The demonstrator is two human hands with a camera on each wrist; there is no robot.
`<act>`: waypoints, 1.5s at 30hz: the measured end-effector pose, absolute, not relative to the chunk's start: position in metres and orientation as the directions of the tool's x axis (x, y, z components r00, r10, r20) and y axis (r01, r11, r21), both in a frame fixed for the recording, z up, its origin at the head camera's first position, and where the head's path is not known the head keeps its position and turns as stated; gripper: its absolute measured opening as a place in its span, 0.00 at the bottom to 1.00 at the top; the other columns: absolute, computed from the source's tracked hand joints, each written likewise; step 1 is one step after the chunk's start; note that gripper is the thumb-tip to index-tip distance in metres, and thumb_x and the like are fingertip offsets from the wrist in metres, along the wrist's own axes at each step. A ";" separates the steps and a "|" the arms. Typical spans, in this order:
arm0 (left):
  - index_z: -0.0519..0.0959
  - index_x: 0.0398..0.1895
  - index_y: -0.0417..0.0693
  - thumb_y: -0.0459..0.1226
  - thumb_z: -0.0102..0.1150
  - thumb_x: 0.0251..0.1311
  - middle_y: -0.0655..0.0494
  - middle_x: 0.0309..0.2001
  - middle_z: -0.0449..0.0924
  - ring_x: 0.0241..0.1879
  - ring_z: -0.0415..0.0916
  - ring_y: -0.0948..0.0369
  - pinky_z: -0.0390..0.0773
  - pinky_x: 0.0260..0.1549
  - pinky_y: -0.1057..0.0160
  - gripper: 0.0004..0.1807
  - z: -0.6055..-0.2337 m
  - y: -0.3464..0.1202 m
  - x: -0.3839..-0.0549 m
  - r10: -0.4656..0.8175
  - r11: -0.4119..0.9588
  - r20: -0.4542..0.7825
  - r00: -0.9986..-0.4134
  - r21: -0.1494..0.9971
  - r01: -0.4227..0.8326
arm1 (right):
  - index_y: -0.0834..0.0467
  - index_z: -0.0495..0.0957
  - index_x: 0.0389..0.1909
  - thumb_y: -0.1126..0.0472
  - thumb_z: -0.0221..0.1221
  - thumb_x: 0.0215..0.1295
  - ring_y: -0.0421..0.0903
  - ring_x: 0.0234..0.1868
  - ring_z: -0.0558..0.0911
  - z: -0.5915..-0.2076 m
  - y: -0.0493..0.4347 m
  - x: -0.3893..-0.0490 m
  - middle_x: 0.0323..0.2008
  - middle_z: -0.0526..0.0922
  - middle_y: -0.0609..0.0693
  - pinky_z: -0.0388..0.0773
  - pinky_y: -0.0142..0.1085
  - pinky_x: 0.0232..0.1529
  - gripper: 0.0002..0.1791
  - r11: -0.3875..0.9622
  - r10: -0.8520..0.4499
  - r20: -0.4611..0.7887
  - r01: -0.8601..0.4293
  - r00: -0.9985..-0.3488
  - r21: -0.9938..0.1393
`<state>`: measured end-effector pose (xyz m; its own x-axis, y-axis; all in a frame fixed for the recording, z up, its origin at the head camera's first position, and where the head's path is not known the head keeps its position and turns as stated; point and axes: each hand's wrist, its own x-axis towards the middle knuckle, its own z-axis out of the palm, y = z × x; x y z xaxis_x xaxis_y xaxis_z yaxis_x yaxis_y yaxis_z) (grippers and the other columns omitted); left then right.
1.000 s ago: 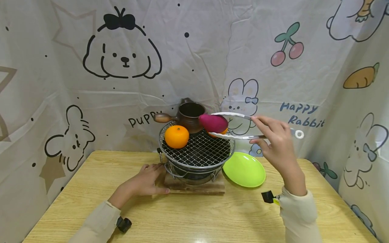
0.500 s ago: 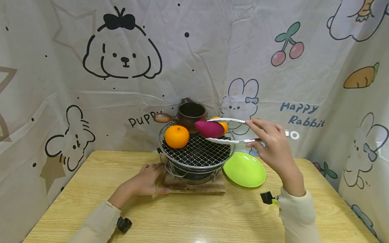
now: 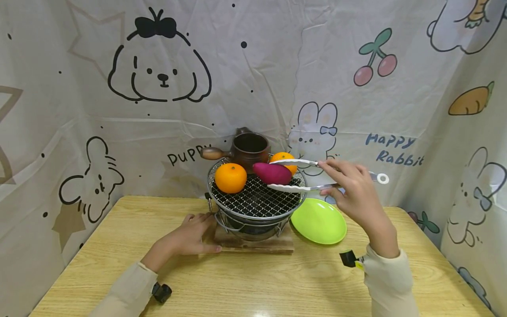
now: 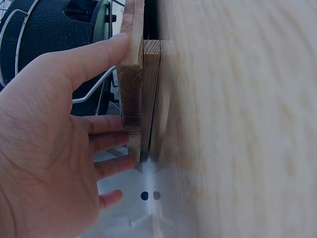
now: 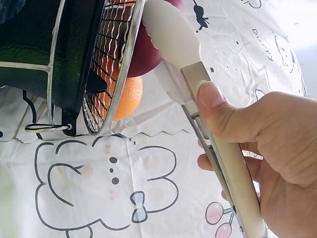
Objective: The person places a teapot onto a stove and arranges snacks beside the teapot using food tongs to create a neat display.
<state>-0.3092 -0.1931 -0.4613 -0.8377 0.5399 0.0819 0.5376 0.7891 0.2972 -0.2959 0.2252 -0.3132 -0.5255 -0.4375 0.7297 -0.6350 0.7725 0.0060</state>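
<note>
My right hand (image 3: 354,185) grips a pair of tongs (image 3: 291,188) with white scalloped tips, thumb on one arm and fingers on the other in the right wrist view. The tips stand spread on either side of a purple sweet potato (image 3: 271,173), which lies on the round wire grill (image 3: 257,202). An orange (image 3: 230,178) sits left of it and another orange (image 3: 282,157) behind it, partly covered by the upper tip. My left hand (image 3: 190,235) rests at the left end of the wooden board (image 4: 132,89) under the stove, thumb and fairly straight fingertips touching its edge.
A brown clay pot (image 3: 249,152) with a side handle stands at the back of the grill. A lime-green plate (image 3: 321,224) lies on the table (image 3: 253,281) right of the stove. A printed cloth (image 3: 253,66) hangs close behind.
The right hand has lowered the sweet potato leftward onto the grill, and the tongs have spread apart around it. More of the rear orange shows. The left hand has stayed still.
</note>
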 end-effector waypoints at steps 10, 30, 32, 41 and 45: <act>0.63 0.75 0.35 0.66 0.62 0.57 0.34 0.75 0.62 0.73 0.62 0.38 0.59 0.66 0.32 0.55 -0.461 -0.193 -0.309 0.542 0.785 0.090 -0.835 0.300 0.542 | 0.62 0.78 0.64 0.66 0.76 0.47 0.59 0.57 0.79 -0.311 0.224 -0.293 0.59 0.81 0.60 0.66 0.58 0.61 0.38 0.773 -0.458 0.691 -0.634 -0.559 0.000; 0.63 0.75 0.35 0.65 0.62 0.57 0.33 0.76 0.60 0.73 0.62 0.37 0.58 0.67 0.32 0.54 -0.460 -0.192 -0.309 0.545 0.784 0.082 -0.834 0.303 0.542 | 0.60 0.78 0.65 0.65 0.76 0.48 0.59 0.58 0.79 -0.314 0.218 -0.292 0.59 0.81 0.60 0.66 0.57 0.61 0.39 0.778 -0.465 0.663 -0.628 -0.587 -0.011; 0.63 0.75 0.35 0.65 0.62 0.57 0.33 0.76 0.60 0.73 0.62 0.37 0.58 0.67 0.32 0.54 -0.459 -0.192 -0.309 0.545 0.784 0.083 -0.834 0.304 0.542 | 0.61 0.78 0.65 0.65 0.76 0.49 0.59 0.57 0.79 -0.314 0.218 -0.292 0.59 0.81 0.60 0.66 0.57 0.60 0.38 0.777 -0.467 0.663 -0.629 -0.586 -0.009; 0.64 0.75 0.34 0.66 0.62 0.57 0.34 0.75 0.61 0.73 0.62 0.38 0.59 0.67 0.32 0.54 -0.458 -0.193 -0.306 0.540 0.787 0.091 -0.837 0.298 0.540 | 0.61 0.77 0.65 0.64 0.76 0.48 0.59 0.57 0.80 -0.316 0.215 -0.294 0.58 0.81 0.61 0.66 0.58 0.60 0.39 0.776 -0.478 0.662 -0.631 -0.578 0.009; 0.64 0.74 0.34 0.66 0.61 0.57 0.34 0.75 0.62 0.73 0.62 0.38 0.59 0.67 0.32 0.54 -0.458 -0.192 -0.306 0.541 0.786 0.100 -0.835 0.295 0.544 | 0.61 0.78 0.65 0.63 0.76 0.48 0.59 0.56 0.80 -0.317 0.215 -0.294 0.58 0.81 0.61 0.67 0.58 0.60 0.39 0.775 -0.479 0.665 -0.632 -0.573 0.013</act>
